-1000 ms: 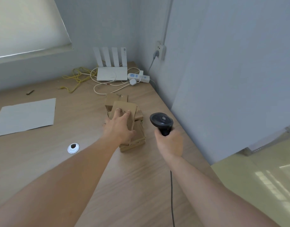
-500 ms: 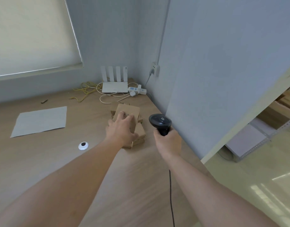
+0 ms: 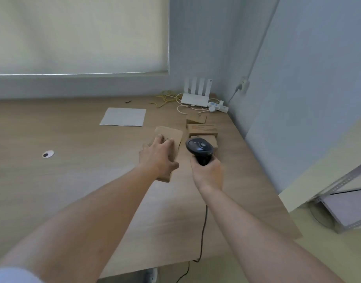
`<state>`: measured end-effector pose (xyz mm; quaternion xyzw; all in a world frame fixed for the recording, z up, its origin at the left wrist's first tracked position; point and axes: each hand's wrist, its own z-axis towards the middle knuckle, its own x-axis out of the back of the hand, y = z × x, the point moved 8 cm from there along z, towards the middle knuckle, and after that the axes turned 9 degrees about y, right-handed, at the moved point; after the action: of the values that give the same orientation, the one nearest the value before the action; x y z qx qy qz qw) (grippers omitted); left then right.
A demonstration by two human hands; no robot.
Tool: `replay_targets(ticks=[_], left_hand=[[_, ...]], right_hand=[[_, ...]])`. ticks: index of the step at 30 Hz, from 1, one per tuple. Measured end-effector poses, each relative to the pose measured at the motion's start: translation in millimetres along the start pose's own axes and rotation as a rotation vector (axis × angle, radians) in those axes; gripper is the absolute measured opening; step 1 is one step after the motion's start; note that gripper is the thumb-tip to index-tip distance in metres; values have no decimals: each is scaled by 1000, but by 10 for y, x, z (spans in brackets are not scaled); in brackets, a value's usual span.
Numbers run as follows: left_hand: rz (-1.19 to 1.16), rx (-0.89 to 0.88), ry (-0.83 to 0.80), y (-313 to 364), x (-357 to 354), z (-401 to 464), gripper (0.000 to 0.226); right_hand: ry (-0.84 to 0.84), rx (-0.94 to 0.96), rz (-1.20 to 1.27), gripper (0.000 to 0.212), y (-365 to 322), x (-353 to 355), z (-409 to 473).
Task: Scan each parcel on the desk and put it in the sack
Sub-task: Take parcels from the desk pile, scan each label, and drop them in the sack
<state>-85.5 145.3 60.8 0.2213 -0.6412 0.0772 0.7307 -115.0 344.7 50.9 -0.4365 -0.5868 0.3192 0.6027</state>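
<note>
- so l hand (image 3: pixel 158 155) holds brown parcel (image 3: pixel 169 137) from top, on desk (image 3: pixel 73 180)
- r hand (image 3: pixel 208 173) grips black scanner (image 3: pixel 200 149), just right of parcel
- more parcels (image 3: pixel 202 129) behind scanner

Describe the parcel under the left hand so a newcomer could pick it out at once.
Start at the white router in the far right corner of the wooden desk, then come nearer past the cardboard parcels lined up along the wall side. Left of that row lies a flat brown parcel, apart from the others. It alone has the left hand gripping it, beside the black scanner.
</note>
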Motion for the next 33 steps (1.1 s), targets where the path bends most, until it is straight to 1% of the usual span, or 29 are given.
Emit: replay_targets(ticks=[5,7,9,15,18,21,26,30,33], left_hand=[[-11,129,3,-644,107,-586,80],[-23,188,-13,-966,98,-781,79],[-34,236,-32,-1290,43,-960,77],[-56,316,-54,-2334,-70,-1309,65],[-54,324,-75,-2844,-154,-1394,61],[-57,317,-111,-3323,-264,-1440,62],[-69,287,-151,-4019,-512,-1520,69],[-46,276,-185,-4472,-770,-1623,79],[-31,279,-202,-4677,-958,-1664,84]], right_hand=[[-77,18,-31,19,-44,-352,-594],[-108,30,-50,17,-58,-551,-844],[-146,33,-55,20,-58,-762,-1094],[-233,9,-90,16,-65,-1520,-1772],[-237,-12,-110,16,-51,-1903,-2091],[-228,-45,-134,17,-18,-2296,-2399],[-165,-119,-142,16,113,-2888,-2751],[-159,-158,-169,16,260,-3298,-2921],[-169,-175,-199,16,363,-3516,-2978]])
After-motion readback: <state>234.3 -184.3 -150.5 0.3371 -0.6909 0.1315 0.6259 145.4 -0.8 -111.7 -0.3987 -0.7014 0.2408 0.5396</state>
